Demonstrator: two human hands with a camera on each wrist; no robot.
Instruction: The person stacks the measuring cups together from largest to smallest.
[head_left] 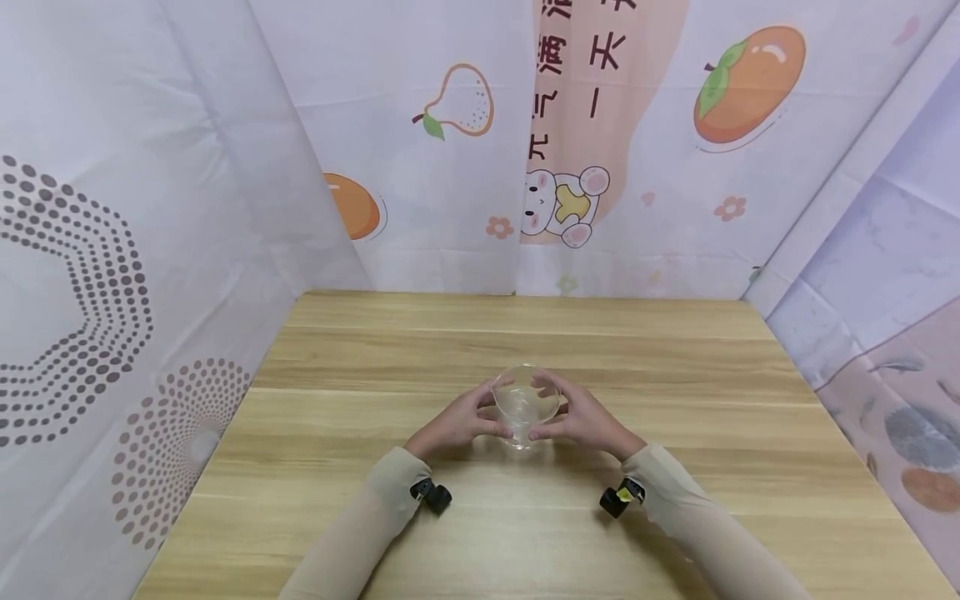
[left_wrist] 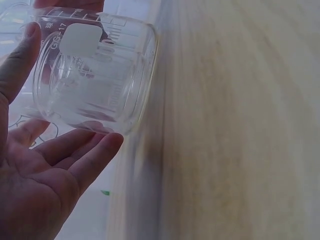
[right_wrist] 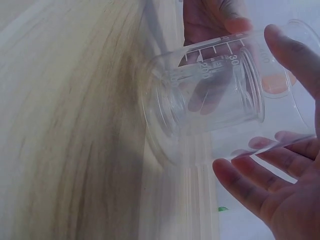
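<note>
A clear glass beaker point(head_left: 522, 406) stands on the table in front of me, with a smaller glass beaker point(right_wrist: 220, 107) nested inside it. White measuring marks and a blank white label patch show on the glass in the left wrist view. My left hand point(head_left: 467, 417) holds the large beaker from the left, thumb on the near side and fingers round the far side. From the right, my right hand point(head_left: 587, 419) grips it the same way. In the right wrist view the inner beaker's rim lies below that of the outer one.
The wood-grain table point(head_left: 360, 350) spreads around the beakers. White printed cloth point(head_left: 420, 208) hangs behind its far edge and along both sides. Each wrist wears a small black camera point(head_left: 433, 495) over a beige sleeve.
</note>
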